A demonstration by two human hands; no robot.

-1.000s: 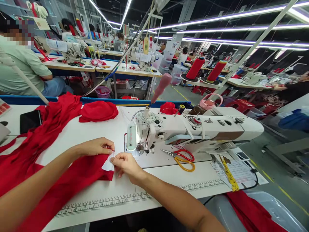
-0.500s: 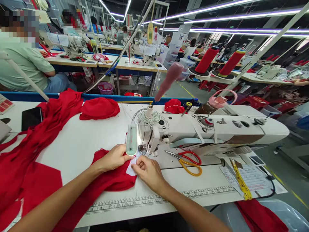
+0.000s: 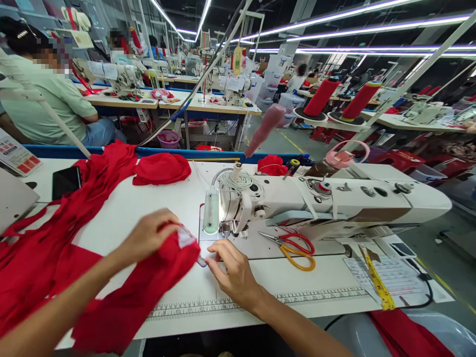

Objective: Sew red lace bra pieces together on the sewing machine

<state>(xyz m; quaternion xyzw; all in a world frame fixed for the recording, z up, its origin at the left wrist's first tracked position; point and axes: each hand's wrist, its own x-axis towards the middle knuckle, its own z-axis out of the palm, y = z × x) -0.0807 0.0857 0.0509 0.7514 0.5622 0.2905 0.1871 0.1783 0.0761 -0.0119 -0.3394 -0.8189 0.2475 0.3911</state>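
Note:
My left hand point(image 3: 148, 235) is closed on a red fabric piece point(image 3: 148, 282) and holds it lifted off the white sewing table point(image 3: 159, 203); a small white label point(image 3: 185, 237) shows at the fabric's top edge. My right hand point(image 3: 232, 270) rests on the table just in front of the needle area of the white sewing machine point(image 3: 320, 201), fingers curled, thumb and forefinger near the fabric's corner. Whether it pinches anything is unclear.
Orange-and-red scissors point(image 3: 292, 245) lie under the machine arm. A yellow tape measure point(image 3: 377, 282) lies on papers at the right. More red fabric point(image 3: 74, 198) is heaped at the left beside a dark phone point(image 3: 66, 181). A person in a green shirt point(image 3: 48, 106) sits behind.
My left hand has pulled the red fabric with its white label back from the needle and lifted it to the left. My right hand stays near the presser foot.

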